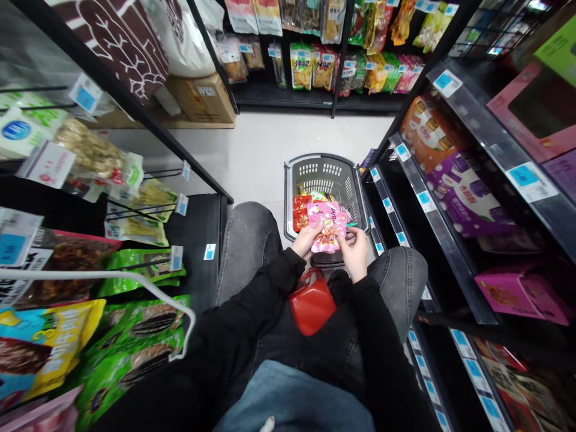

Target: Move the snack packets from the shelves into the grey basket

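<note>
I crouch in a shop aisle over a grey plastic basket (315, 171) on the floor. Both hands grip a pink snack packet (330, 225) just above the basket's near edge. My left hand (306, 240) pinches its left side and my right hand (355, 252) holds its right side, fingers closed. Red and green snack packets (300, 210) lie in the basket under it. A red packet (312, 305) rests in my lap between my knees.
Black shelves close in on both sides: hanging green and yellow snack bags (135, 336) on the left, pink and purple boxes (468, 192) on the right. A cardboard box (202, 96) stands on the floor far left. Pale floor (261, 156) lies beyond the basket.
</note>
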The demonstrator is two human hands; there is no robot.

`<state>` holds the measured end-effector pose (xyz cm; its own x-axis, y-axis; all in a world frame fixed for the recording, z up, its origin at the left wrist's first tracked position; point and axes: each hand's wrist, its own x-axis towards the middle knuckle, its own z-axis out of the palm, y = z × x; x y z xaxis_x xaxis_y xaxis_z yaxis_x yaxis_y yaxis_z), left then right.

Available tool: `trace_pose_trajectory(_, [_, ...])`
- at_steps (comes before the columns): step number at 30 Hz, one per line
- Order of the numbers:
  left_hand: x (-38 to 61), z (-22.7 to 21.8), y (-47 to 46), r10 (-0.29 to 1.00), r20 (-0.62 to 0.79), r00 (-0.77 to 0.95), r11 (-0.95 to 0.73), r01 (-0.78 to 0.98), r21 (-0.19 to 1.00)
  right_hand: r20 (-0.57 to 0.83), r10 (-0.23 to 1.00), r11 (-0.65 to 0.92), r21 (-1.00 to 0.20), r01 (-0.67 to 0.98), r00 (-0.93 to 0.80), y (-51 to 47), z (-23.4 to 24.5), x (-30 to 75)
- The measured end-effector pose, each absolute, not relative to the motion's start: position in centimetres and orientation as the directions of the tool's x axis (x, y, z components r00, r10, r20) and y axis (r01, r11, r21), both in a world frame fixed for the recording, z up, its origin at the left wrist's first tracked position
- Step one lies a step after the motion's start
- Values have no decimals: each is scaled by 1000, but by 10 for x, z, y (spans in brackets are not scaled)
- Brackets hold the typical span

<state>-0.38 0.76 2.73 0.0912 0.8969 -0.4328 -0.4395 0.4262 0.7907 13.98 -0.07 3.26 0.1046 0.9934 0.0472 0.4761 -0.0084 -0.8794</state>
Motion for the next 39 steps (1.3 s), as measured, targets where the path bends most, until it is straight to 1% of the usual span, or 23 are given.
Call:
trace_pose_trajectory(2, [-7,22,10,887,-461,30,448,-301,842,-174,982,-188,-915,358,71,7,24,147])
trace_pose_trajectory(3, [-9,19,11,879,-477,-11,462,-231,856,-232,971,-237,-911,336,56,13,19,150])
trace_pose_trajectory(5, [-12,13,13,857,-510,-79,509,-34,860,-254,963,-270,-896,352,93,26,10,153])
trace_pose_trajectory(6, [-13,11,13,853,-514,-93,522,123,844,-247,961,-277,-887,371,127,35,6,153])
trace_pose_trajectory(7, [-15,9,13,857,-509,-78,506,308,806,-246,956,-291,-874,390,162,44,3,153])
trace_pose_trajectory(9, [-15,9,10,858,-511,47,358,658,662,-245,939,-329,-841,430,239,64,1,156])
trace_pose_trajectory(10, [-15,8,8,833,-538,131,253,775,580,-241,930,-347,-824,447,277,73,3,160])
trace_pose_trajectory(12, [-15,7,2,745,-625,233,79,899,430,-214,917,-362,-802,475,337,84,13,180])
trace_pose_trajectory(13, [-15,6,-1,708,-658,254,5,931,364,-195,913,-360,-797,485,357,85,22,196])
trace_pose_trajectory(14, [-16,4,-2,687,-674,273,-37,939,342,-151,912,-342,-793,504,381,83,33,217])
trace_pose_trajectory(16, [-15,-2,-3,627,-720,299,-89,945,314,50,871,-293,-746,598,488,67,61,268])
trace_pose_trajectory(18, [-13,-7,0,601,-731,323,-129,942,311,366,704,-328,-593,735,609,38,92,325])
trace_pose_trajectory(19, [-10,-9,2,601,-730,326,-150,943,297,499,594,-406,-492,770,631,22,106,353])
trace_pose_trajectory(20, [-7,-9,3,604,-723,334,-181,942,284,576,520,-488,-405,773,631,6,117,380])
trace_pose_trajectory(21, [-4,-7,4,608,-721,333,-206,943,262,596,511,-547,-331,769,619,-9,126,403])
trace_pose_trajectory(22, [-1,-5,4,609,-719,335,-228,942,246,582,540,-584,-261,769,608,-22,132,424])
trace_pose_trajectory(26, [6,6,3,571,-737,361,-252,932,261,446,695,-633,8,774,564,-48,134,474])
trace_pose_trajectory(29, [6,11,3,548,-758,353,-243,935,260,407,732,-636,120,763,546,-49,130,488])
trace_pose_trajectory(32, [4,10,2,554,-756,348,-218,937,272,440,732,-617,107,780,519,-47,128,493])
trace_pose_trajectory(34, [2,2,2,573,-741,352,-214,936,279,505,684,-625,34,780,526,-48,126,493])
trace_pose_trajectory(37, [-3,-19,0,622,-708,334,-209,942,261,643,551,-615,-118,780,532,-51,122,490])
trace_pose_trajectory(38, [-4,-27,0,655,-674,342,-173,936,306,684,507,-594,-163,788,524,-53,122,487])
trace_pose_trajectory(39, [-5,-33,0,695,-622,360,-115,910,398,721,465,-567,-203,798,514,-55,122,483])
